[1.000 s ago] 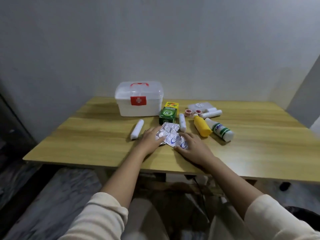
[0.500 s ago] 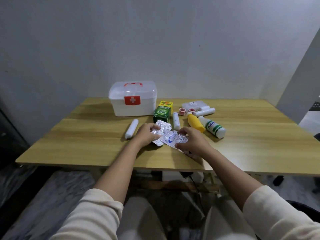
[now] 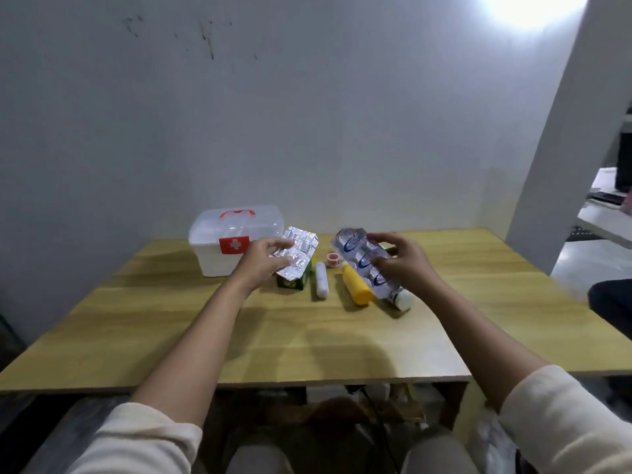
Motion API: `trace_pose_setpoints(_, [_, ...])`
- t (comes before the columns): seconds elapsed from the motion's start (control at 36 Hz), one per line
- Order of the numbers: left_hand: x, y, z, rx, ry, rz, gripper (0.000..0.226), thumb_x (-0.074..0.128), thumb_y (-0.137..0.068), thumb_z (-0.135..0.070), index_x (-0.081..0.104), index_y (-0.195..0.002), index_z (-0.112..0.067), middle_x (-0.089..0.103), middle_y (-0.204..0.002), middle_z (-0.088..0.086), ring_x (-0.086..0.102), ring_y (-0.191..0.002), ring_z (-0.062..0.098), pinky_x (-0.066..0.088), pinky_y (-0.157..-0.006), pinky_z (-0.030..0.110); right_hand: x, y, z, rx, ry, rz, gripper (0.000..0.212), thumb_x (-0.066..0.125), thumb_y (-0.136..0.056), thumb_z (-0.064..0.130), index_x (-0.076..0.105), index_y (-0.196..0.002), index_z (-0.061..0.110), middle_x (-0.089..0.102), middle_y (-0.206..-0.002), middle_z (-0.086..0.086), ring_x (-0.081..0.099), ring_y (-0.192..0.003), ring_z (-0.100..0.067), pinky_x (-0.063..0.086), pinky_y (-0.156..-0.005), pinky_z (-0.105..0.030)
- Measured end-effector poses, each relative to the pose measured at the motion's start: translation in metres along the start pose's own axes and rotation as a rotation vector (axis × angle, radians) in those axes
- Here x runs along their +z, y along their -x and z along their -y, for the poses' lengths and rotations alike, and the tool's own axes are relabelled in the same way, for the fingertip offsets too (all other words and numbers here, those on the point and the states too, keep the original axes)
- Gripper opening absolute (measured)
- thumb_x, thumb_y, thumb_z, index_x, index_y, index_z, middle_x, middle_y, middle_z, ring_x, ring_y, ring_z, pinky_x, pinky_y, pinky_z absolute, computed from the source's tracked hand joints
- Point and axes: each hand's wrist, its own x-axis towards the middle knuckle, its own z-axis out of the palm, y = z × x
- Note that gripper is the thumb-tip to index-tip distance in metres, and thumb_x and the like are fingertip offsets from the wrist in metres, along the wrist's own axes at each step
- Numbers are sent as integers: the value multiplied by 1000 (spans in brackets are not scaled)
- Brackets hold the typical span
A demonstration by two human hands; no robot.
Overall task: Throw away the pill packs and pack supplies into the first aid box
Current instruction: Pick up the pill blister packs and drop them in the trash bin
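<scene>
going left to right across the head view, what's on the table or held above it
white first aid box with red cross → left hand holding silver foil pill pack → white roll → yellow bottle → right hand

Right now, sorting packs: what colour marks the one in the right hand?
Silver foil pill pack with blue oval logos, head view.

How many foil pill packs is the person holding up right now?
2 at least: plain silver pill packs in the left hand, a blue-printed pack in the right hand. More may be stacked behind them.
</scene>
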Motion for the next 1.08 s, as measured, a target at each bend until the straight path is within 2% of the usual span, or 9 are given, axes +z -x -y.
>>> trace_pose_setpoints(0.14, [48,-36,-37,101,1,25,42,68,-79,-1,59,-120,-8,56,-128,11,52,-122,23,46,-96,32,-55,-13,-9,-42,36,-118,51,60,-76,-10,57,-124,8,57,-110,-5,56,-82,-16,42,-53,-2])
trace_pose_setpoints(0.25, [113,-61,-66,150,38,136,45,69,-77,-5,59,-120,-15,52,-130,11,60,-104,26,52,-84,34,-115,-13,-28,-2,70,-211,57,58,-78,-10,50,-132,9,51,-113,-1,55,-73,-9,42,-52,-5])
trace_pose_setpoints(0.36, [191,-74,-90,160,134,297,43,66,-79,2,58,-119,-11,51,-122,17,55,-82,16,51,-61,11,-173,5,-53,65,164,-327,60,60,-79,-4,47,-135,13,49,-128,-5,53,-97,-15,48,-80,-24])
trace_pose_setpoints(0.47, [273,-69,-110,150,214,437,54,68,-61,-10,59,-113,-17,52,-124,26,54,-79,18,53,-63,15,-226,38,-82,168,221,-454,60,60,-77,-5,46,-134,8,49,-132,-11,50,-120,-22,39,-102,-31])
trace_pose_setpoints(0.58, [357,-51,-124,151,233,551,56,63,-55,-13,58,-110,-24,54,-116,18,54,-90,22,53,-74,23,-273,80,-119,286,259,-568,62,62,-73,-1,47,-133,6,48,-132,-14,48,-123,-26,35,-104,-26])
trace_pose_setpoints(0.67, [417,-31,-131,179,235,642,56,68,-62,-5,58,-115,-18,50,-119,14,52,-103,25,48,-90,36,-303,115,-149,356,262,-648,63,62,-71,-7,48,-132,3,48,-131,-16,50,-122,-29,40,-107,-43])
trace_pose_setpoints(0.78, [491,0,-138,235,189,755,51,60,-77,7,53,-125,-7,42,-120,7,46,-113,18,41,-80,17,-332,161,-184,500,307,-731,65,61,-71,-10,47,-133,5,46,-135,-16,48,-124,-29,38,-108,-40])
trace_pose_setpoints(0.92, [563,44,-135,236,148,891,53,62,-75,5,52,-125,-6,46,-129,7,45,-122,18,38,-99,25,-353,215,-221,678,335,-790,66,62,-71,-9,46,-133,5,45,-136,-16,45,-126,-27,32,-102,-21])
trace_pose_setpoints(1.08, [623,91,-98,200,61,1054,51,58,-79,4,49,-128,-8,43,-134,6,42,-126,18,29,-84,9,-343,262,-265,856,260,-790,65,59,-75,-10,43,-136,5,42,-137,-16,46,-125,-30,38,-101,-32])
